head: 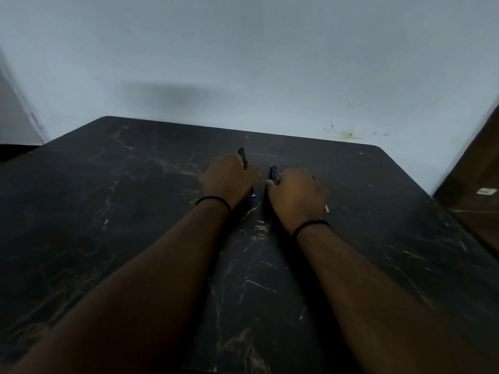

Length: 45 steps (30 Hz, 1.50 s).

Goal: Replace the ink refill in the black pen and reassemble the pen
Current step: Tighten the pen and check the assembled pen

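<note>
A dark marbled table (135, 211) meets a pale wall (243, 49). Two hands at twelve o'clock: the left hand (226, 179) grasps one black pen piece (243, 157), the right hand (297, 195) grasps another piece (273, 174) and one white refill (326, 208).

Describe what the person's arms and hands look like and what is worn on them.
Both forearms are bare, with no sleeves in view. Each wrist carries a thin black band: one on the left wrist, one on the right wrist. The left hand and right hand wear no gloves; no rings or watch are visible in the dim head view.
</note>
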Each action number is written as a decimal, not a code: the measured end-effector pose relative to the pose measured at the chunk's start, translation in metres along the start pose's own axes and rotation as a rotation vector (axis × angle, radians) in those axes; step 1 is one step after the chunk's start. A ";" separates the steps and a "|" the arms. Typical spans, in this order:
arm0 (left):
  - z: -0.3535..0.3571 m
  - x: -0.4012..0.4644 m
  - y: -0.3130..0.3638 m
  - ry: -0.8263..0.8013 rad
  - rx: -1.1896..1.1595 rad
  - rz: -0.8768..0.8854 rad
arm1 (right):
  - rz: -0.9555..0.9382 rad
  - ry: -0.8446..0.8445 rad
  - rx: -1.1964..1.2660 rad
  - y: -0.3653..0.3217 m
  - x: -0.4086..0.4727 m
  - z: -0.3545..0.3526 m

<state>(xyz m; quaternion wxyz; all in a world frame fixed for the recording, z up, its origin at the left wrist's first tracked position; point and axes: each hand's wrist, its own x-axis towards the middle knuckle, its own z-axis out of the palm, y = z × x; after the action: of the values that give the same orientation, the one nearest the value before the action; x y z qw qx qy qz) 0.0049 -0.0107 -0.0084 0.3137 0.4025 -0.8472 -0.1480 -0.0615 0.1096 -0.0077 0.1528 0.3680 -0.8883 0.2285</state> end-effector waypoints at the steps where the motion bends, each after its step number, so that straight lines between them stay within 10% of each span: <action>1: 0.000 -0.001 0.000 -0.001 -0.018 0.002 | 0.014 0.006 0.021 0.001 0.000 -0.001; 10: -0.005 -0.017 0.023 0.197 -0.314 0.337 | 0.084 0.243 0.625 0.019 0.000 -0.017; 19: -0.005 -0.026 0.033 0.052 -0.361 0.554 | 0.055 0.200 0.959 0.015 -0.001 -0.021; 29: -0.007 -0.017 0.020 0.187 -0.669 0.192 | -0.244 0.132 0.528 0.018 0.001 0.002; 45: -0.005 -0.011 0.015 0.153 -0.646 0.139 | -0.209 -0.067 0.270 0.001 -0.003 -0.019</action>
<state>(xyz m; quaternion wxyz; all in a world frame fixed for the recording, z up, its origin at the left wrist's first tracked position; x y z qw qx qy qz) 0.0040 0.0073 -0.0017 0.4972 0.2334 -0.7558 -0.3564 -0.0583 0.1217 0.0063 0.0951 0.4831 -0.8110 0.3160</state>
